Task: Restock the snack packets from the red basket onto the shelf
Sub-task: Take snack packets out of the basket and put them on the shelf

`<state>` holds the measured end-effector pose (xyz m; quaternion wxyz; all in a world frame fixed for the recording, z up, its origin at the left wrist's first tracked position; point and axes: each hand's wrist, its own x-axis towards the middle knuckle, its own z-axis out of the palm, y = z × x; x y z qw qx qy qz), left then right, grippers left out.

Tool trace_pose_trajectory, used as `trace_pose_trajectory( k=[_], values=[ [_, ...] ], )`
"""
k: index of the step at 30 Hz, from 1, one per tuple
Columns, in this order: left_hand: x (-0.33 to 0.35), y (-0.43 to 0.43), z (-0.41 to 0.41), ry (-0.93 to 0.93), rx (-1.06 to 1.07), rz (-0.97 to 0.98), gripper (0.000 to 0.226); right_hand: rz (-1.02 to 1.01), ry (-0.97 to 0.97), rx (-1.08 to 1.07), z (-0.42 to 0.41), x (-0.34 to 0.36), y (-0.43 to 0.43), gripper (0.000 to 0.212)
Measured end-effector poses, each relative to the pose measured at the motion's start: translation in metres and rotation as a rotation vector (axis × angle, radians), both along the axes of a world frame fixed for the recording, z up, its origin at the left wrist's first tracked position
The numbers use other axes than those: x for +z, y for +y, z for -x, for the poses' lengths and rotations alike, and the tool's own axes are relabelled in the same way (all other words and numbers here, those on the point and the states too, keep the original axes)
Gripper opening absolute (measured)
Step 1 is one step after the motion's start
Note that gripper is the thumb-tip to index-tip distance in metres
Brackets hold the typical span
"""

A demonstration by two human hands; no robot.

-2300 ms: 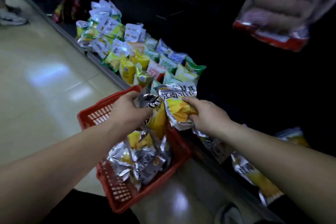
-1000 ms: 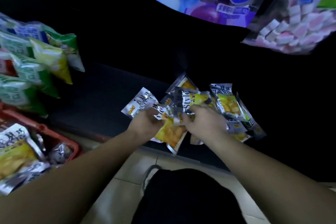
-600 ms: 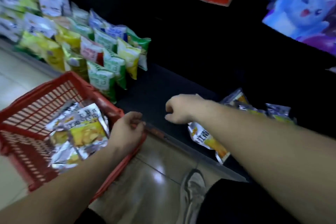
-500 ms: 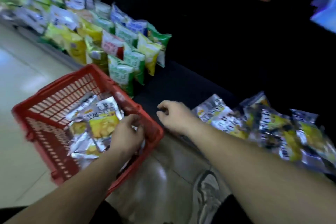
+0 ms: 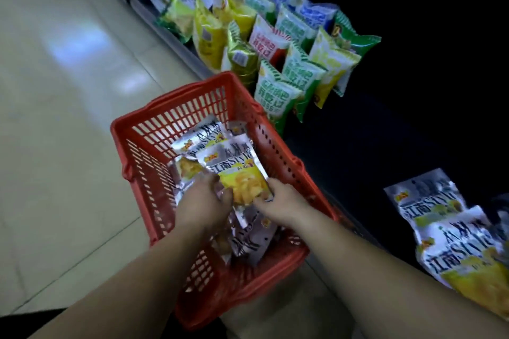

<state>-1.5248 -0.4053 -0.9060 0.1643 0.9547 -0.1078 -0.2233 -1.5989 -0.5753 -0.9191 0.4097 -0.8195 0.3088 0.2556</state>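
The red basket [image 5: 154,129] stands on the floor beside the dark low shelf [image 5: 358,146]. Several silver-and-yellow snack packets lie inside it. Both my hands are down in the basket on the top packet [image 5: 234,170]. My left hand [image 5: 203,203] grips its lower left edge, and my right hand [image 5: 281,201] pinches its lower right corner. More packets of the same kind [image 5: 451,239] lie flat on the shelf at the right.
A row of green, yellow, red and blue snack bags [image 5: 278,44] stands upright on the shelf beyond the basket. The glossy tiled floor [image 5: 63,91] spreads to the left. The back of the shelf is dark.
My right hand has moved from the shelf edge into the basket. Both hands have taken hold of the top packet. The view has swung down onto the basket.
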Motion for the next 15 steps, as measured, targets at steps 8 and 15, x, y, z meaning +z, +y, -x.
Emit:
trace_pose_trajectory(
  k=[8, 15],
  values=[
    [-0.049, 0.016, -0.011, 0.514, 0.655, 0.557, 0.099, -0.277, -0.034, -0.226, -0.02, -0.046, 0.004, 0.099],
    [-0.044, 0.008, -0.017, 0.494, 0.621, 0.59, 0.048, -0.431, -0.014, -0.213, -0.015, -0.043, 0.004, 0.068]
  ],
)
